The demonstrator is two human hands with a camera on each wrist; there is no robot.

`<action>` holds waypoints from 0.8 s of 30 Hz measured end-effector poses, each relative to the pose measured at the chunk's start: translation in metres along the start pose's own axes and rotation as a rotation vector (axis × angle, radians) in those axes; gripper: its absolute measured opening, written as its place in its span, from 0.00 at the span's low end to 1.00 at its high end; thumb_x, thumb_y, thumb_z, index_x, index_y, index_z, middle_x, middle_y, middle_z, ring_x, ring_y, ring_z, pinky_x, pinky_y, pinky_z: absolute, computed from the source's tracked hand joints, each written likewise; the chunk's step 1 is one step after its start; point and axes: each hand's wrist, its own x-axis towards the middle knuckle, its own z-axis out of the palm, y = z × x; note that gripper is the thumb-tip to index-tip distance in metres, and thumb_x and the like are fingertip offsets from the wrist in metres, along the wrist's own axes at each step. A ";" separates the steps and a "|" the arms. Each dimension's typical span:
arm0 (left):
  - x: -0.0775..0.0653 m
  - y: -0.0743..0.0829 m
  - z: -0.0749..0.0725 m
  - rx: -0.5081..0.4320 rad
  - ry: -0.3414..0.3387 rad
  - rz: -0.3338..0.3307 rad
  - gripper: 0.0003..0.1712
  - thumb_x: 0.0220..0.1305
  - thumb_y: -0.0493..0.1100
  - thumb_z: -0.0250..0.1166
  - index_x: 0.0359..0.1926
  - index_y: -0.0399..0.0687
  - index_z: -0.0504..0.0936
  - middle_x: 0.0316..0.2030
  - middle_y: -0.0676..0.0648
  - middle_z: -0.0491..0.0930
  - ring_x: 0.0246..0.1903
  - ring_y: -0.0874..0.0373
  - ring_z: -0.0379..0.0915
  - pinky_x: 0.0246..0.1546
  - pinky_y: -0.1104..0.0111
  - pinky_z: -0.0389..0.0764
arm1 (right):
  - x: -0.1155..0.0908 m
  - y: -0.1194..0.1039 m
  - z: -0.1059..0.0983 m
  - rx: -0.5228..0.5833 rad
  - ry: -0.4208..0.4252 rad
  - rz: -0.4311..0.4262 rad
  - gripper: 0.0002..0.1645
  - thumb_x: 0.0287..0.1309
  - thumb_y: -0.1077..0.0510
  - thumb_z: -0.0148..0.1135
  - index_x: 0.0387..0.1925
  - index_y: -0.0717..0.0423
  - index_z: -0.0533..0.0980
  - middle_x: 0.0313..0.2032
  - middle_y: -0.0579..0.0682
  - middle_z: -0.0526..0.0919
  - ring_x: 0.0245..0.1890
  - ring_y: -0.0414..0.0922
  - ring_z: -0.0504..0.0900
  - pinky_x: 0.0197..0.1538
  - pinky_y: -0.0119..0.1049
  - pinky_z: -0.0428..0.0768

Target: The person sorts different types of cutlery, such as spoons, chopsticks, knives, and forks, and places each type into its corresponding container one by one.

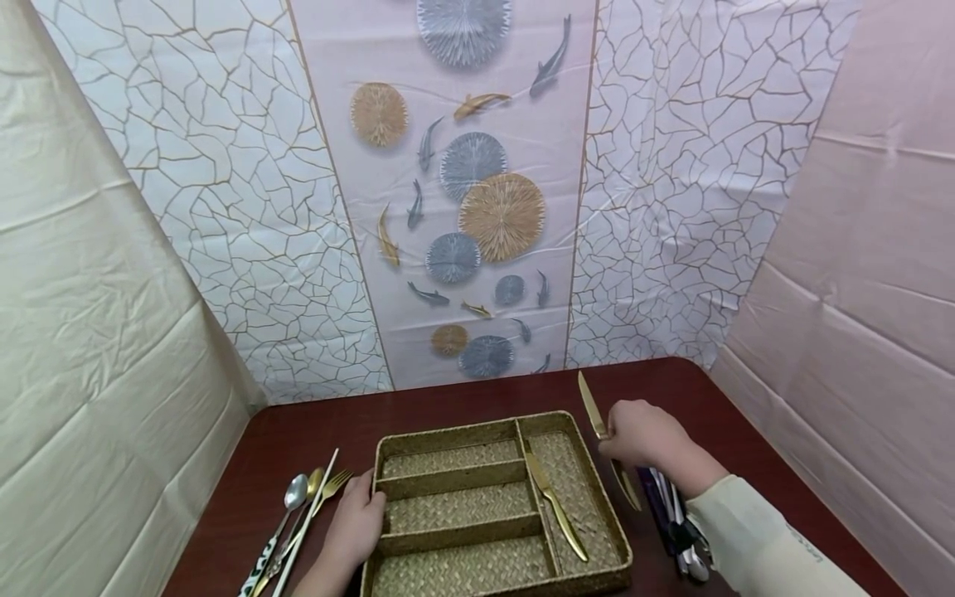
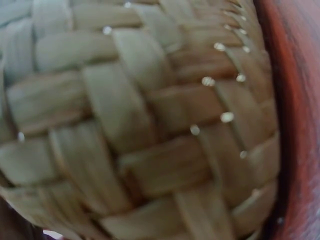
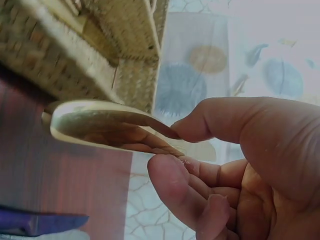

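A gold table knife (image 1: 591,405) is pinched between the thumb and fingers of my right hand (image 1: 646,434), just right of the woven tray. In the right wrist view the knife's rounded handle end (image 3: 75,122) points left, towards the tray wall (image 3: 95,75). My left hand (image 1: 356,522) rests against the left side of the divided woven tray (image 1: 448,433), with fingers at its rim. Close up in the left wrist view is the tray's weave (image 2: 135,120). A second gold knife (image 1: 555,502) lies in the tray's right-hand long compartment.
Left of the tray lie a spoon with a patterned handle (image 1: 295,492), a gold spoon (image 1: 315,481), a gold fork (image 1: 336,481) and white chopsticks (image 1: 302,531). Right of it, a dark blue pouch (image 1: 656,502) sits with several silver pieces (image 1: 695,564) beneath my right arm.
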 end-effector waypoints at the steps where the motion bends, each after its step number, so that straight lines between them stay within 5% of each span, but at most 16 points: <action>1: 0.000 0.000 0.000 0.000 -0.001 -0.002 0.30 0.81 0.39 0.51 0.77 0.30 0.71 0.63 0.33 0.76 0.66 0.34 0.74 0.63 0.39 0.76 | 0.000 -0.003 0.000 0.000 -0.002 -0.008 0.29 0.57 0.57 0.70 0.10 0.44 0.62 0.09 0.37 0.60 0.11 0.38 0.63 0.21 0.34 0.59; 5: -0.001 0.000 0.000 0.003 0.011 0.002 0.30 0.80 0.39 0.52 0.77 0.30 0.72 0.62 0.33 0.77 0.65 0.35 0.74 0.63 0.39 0.76 | -0.001 -0.016 0.002 -0.002 0.000 -0.035 0.29 0.56 0.59 0.68 0.11 0.43 0.59 0.12 0.37 0.52 0.16 0.38 0.50 0.24 0.35 0.53; 10: 0.000 0.000 0.000 -0.021 0.029 0.015 0.30 0.79 0.37 0.52 0.76 0.29 0.72 0.61 0.32 0.77 0.65 0.35 0.74 0.65 0.38 0.75 | 0.001 -0.031 0.009 -0.003 -0.023 -0.035 0.31 0.60 0.57 0.71 0.12 0.44 0.60 0.13 0.37 0.51 0.16 0.38 0.48 0.24 0.35 0.52; 17: 0.000 0.001 0.001 -0.031 0.029 0.014 0.30 0.78 0.36 0.52 0.76 0.29 0.72 0.62 0.32 0.77 0.67 0.34 0.73 0.66 0.38 0.74 | 0.004 -0.043 0.023 -0.057 -0.042 -0.041 0.29 0.60 0.52 0.75 0.14 0.46 0.65 0.14 0.40 0.57 0.15 0.40 0.57 0.22 0.36 0.59; 24: -0.001 0.001 0.000 -0.027 0.028 0.015 0.30 0.79 0.37 0.52 0.76 0.30 0.73 0.63 0.32 0.77 0.67 0.35 0.73 0.66 0.39 0.74 | 0.009 -0.048 0.037 -0.054 -0.095 -0.055 0.25 0.57 0.59 0.72 0.13 0.46 0.67 0.11 0.41 0.66 0.12 0.40 0.62 0.20 0.35 0.58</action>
